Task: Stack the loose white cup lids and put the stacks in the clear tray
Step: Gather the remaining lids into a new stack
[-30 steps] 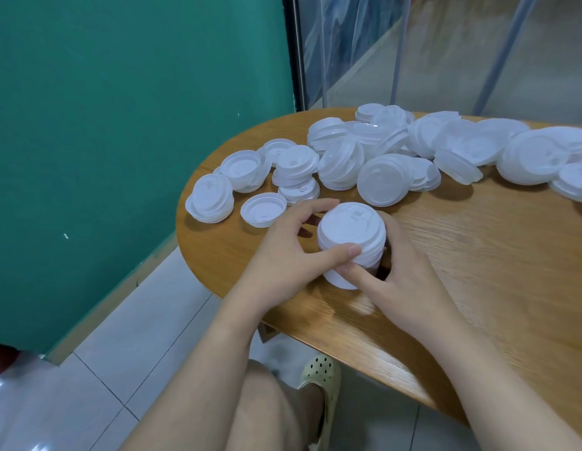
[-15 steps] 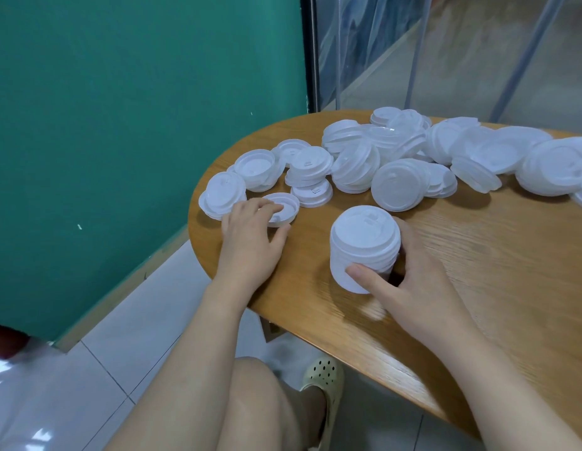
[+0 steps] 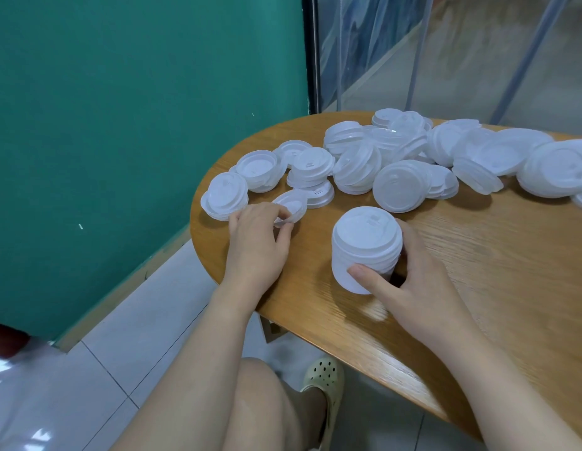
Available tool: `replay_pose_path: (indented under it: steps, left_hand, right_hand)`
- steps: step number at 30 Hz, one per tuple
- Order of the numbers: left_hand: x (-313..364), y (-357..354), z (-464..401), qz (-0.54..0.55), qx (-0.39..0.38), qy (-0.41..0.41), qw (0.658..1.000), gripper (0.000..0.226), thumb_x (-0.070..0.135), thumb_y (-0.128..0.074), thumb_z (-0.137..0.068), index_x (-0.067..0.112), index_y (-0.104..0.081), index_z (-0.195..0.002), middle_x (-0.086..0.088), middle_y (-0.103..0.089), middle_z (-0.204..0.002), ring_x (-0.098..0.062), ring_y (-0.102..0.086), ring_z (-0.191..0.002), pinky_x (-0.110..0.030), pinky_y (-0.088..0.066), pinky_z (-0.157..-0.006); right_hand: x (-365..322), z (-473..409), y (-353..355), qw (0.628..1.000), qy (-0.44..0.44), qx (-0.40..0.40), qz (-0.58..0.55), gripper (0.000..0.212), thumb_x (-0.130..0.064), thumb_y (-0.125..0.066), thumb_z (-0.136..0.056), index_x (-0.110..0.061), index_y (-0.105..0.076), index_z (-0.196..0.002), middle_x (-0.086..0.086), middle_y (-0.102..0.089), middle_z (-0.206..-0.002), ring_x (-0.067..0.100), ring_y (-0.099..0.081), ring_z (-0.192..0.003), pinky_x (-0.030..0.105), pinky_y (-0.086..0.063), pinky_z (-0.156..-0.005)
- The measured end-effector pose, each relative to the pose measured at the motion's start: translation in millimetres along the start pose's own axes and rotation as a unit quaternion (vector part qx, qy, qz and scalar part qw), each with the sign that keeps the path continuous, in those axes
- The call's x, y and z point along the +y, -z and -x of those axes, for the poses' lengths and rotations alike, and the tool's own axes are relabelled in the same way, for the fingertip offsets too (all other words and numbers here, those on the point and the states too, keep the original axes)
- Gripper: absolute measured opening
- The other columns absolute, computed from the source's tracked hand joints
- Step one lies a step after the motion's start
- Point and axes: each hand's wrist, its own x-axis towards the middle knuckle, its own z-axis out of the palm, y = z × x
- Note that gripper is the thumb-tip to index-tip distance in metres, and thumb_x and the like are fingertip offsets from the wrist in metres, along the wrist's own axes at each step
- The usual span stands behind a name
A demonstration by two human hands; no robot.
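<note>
Loose lid lies upturned on the table, left of the stack. Left hand apparently pinches its near rim; right hand grasps the stack.

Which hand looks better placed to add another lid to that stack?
Probably the left hand: its fingers already pinch a loose lid beside the stack. The right hand is wrapped around the stack, steadying it on the table.
</note>
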Motion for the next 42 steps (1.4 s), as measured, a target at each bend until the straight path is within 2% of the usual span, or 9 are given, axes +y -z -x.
replay_pose_path:
  steps: [3,7,11,16,22,30,32,36,42]
  left_hand:
    - [3,1,0,0.05,-0.002,0.02,0.999,0.015,0.032,-0.06,-0.103,0.022,-0.067,-0.112,0.013,-0.066,-0.102,-0.008,-0.055,-0.101,-0.027,-0.045,-0.09]
    - [15,3,5,0.172,0.019,0.042,0.984,0.004,0.024,-0.066,-0.101,0.021,-0.066,-0.104,0.011,-0.067,-0.094,-0.003,-0.06,-0.093,-0.011,-0.048,-0.073]
    - [18,2,7,0.255,0.039,0.064,0.964,0.013,0.02,-0.073,-0.095,0.027,-0.066,-0.104,0.012,-0.071,-0.098,-0.005,-0.066,-0.095,-0.017,-0.054,-0.082]
    - [15,1,6,0.319,0.016,0.103,0.942,0.031,0.018,-0.076,-0.094,0.02,-0.062,-0.121,0.008,-0.076,-0.101,-0.005,-0.072,-0.095,-0.02,-0.057,-0.084]
    - [9,-3,4,0.278,0.037,0.117,0.953,0.031,0.022,-0.079,-0.092,0.025,-0.064,-0.118,0.013,-0.071,-0.105,-0.002,-0.068,-0.093,-0.018,-0.056,-0.082]
    - [5,-2,5,0.201,0.004,0.091,0.975,0.058,0.022,-0.071,-0.097,0.032,-0.05,-0.15,0.014,-0.062,-0.087,0.002,-0.06,-0.078,-0.006,-0.045,-0.073]
    - [5,-1,5,0.183,-0.017,0.088,0.979,0.058,0.023,-0.065,-0.1,0.033,-0.047,-0.153,0.017,-0.063,-0.092,0.003,-0.059,-0.079,-0.009,-0.046,-0.076]
    - [1,-2,4,0.145,-0.057,0.09,0.984,0.066,0.04,-0.072,-0.093,0.029,-0.046,-0.153,0.01,-0.059,-0.141,-0.009,-0.054,-0.129,-0.031,-0.044,-0.108]
    - [0,-2,6,0.114,-0.096,0.1,0.984,0.081,0.063,-0.083,-0.073,0.035,-0.052,-0.143,0.014,-0.056,-0.124,-0.008,-0.054,-0.114,-0.036,-0.049,-0.102]
  right_hand:
    - [0,0,0,1.0,-0.002,-0.002,-0.003,0.06,-0.049,-0.081,-0.077,-0.06,-0.044,-0.123,-0.042,-0.057,-0.121,-0.015,-0.053,-0.116,0.014,-0.042,-0.09]
    - [0,0,1,1.0,-0.001,-0.001,0.005,0.06,-0.048,-0.081,-0.078,-0.061,-0.043,-0.122,-0.045,-0.055,-0.12,-0.018,-0.051,-0.115,0.011,-0.04,-0.089]
    - [-1,0,0,1.0,-0.002,-0.001,0.005,0.059,-0.05,-0.08,-0.077,-0.06,-0.044,-0.123,-0.046,-0.055,-0.12,-0.019,-0.051,-0.116,0.01,-0.04,-0.089]
    - [-2,0,0,1.0,-0.006,0.0,0.002,0.059,-0.048,-0.082,-0.077,-0.063,-0.043,-0.119,-0.048,-0.054,-0.117,-0.021,-0.051,-0.114,0.009,-0.039,-0.088]
    - [-3,-1,0,1.0,-0.005,-0.001,0.0,0.059,-0.053,-0.079,-0.075,-0.062,-0.044,-0.121,-0.046,-0.056,-0.119,-0.019,-0.052,-0.115,0.01,-0.039,-0.089]
    - [-2,0,-1,1.0,-0.004,-0.002,0.002,0.059,-0.051,-0.08,-0.077,-0.062,-0.044,-0.122,-0.046,-0.056,-0.119,-0.019,-0.052,-0.115,0.011,-0.04,-0.09]
    - [-1,-1,-1,1.0,-0.004,-0.001,0.004,0.059,-0.051,-0.08,-0.077,-0.062,-0.043,-0.122,-0.045,-0.056,-0.12,-0.018,-0.051,-0.116,0.013,-0.04,-0.091]
    - [-1,-1,-1,1.0,-0.001,0.001,0.009,0.059,-0.057,-0.078,-0.075,-0.064,-0.042,-0.121,-0.046,-0.055,-0.12,-0.019,-0.05,-0.116,0.013,-0.039,-0.092]
    - [0,-1,-1,1.0,0.0,0.001,0.008,0.058,-0.051,-0.08,-0.076,-0.063,-0.044,-0.119,-0.048,-0.055,-0.119,-0.02,-0.051,-0.115,0.006,-0.039,-0.089]
